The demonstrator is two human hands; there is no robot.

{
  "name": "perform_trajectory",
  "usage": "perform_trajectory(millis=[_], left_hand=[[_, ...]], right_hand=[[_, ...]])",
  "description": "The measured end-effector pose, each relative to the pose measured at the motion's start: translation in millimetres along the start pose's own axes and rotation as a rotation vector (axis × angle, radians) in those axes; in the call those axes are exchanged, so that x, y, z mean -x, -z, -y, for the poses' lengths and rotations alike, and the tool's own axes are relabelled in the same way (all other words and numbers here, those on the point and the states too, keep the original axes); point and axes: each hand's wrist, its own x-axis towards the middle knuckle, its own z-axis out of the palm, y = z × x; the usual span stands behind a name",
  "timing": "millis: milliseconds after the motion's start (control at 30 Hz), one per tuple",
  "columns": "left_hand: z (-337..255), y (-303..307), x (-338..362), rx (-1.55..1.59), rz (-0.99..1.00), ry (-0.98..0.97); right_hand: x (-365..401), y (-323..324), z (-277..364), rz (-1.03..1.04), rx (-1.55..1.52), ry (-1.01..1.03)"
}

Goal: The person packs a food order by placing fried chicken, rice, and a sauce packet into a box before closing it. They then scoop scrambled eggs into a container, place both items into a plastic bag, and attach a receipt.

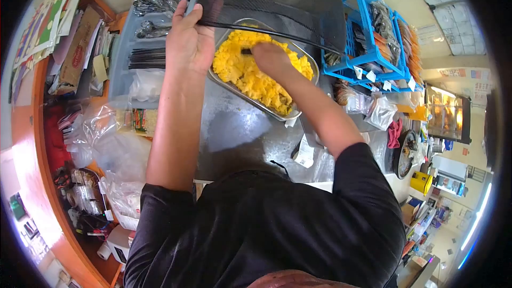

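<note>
The left grip [189, 42] is partly closed, its fingers about the near rim of a black mesh food cover [277, 2], which is tilted up above the far part of a metal tray [316, 70]. The right grip [273, 60] is curled and reaches into the yellow crumbly food [240, 69] in this tray; a small dark piece shows beside its fingertips, but I cannot tell whether it is held. The tray lies on the metal desk [229, 125], between both arms. To its left is a grey-blue cutlery organizer [120, 56] with wrapped cutlery [160, 0]; to its right stands a blue plastic basket [364, 63]. Nearer the body lies a white paper slip [305, 153].
</note>
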Motion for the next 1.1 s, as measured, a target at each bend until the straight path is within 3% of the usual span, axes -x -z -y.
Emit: perform_trajectory(millis=[33, 133, 167, 233, 333, 433, 533, 633, 733, 833, 900, 967, 1033, 1100], left_hand=[[2, -1, 0, 0.012, 0.014, 0.006], [4, -10, 5, -0.001, 0.02, 0.022], [4, -10, 6, -0.015, 0.015, 0.026], [3, -5, 7, -0.037, 0.012, 0.039], [1, 3, 2, -0.034, 0.006, 0.034], [-1, 5, 1, -0.023, 0.005, 0.031], [2, 0, 7, -0.031, -0.011, 0.023], [4, -4, 4, -0.022, -0.005, 0.013], [2, -4, 1, -0.033, 0.006, 0.014], [2, -3, 1, -0.032, 0.005, 0.009], [1, -2, 2, -0.043, 0.012, 0.015], [4, -1, 4, -0.053, 0.002, 0.025], [5, -3, -4, -0.072, 0.022, 0.017], [3, 2, -4, -0.117, 0.035, 0.026]], right_hand=[[-13, 0, -4, -0.08, -0.038, -0.049], [-48, -82, 26, 0.043, -0.125, -0.183], [-25, -63, 43, 0.192, 0.004, -0.005], [14, -56, 48, 0.142, 0.115, 0.18], [30, -22, 30, 0.221, 0.083, 0.148], [17, 9, 2, 0.064, 0.075, -0.092], [-11, -28, -19, -0.079, 0.101, -0.22], [-3, -65, 21, 0.145, -0.007, -0.121], [38, -25, 43, 0.279, 0.097, 0.016], [39, 12, 18, 0.185, 0.097, -0.067], [5, 13, -6, -0.012, -0.077, -0.145], [-32, -35, 5, -0.035, -0.032, -0.061], [-38, -96, 43, 0.014, -0.201, -0.265], [2, -67, 64, 0.136, -0.111, -0.105]])
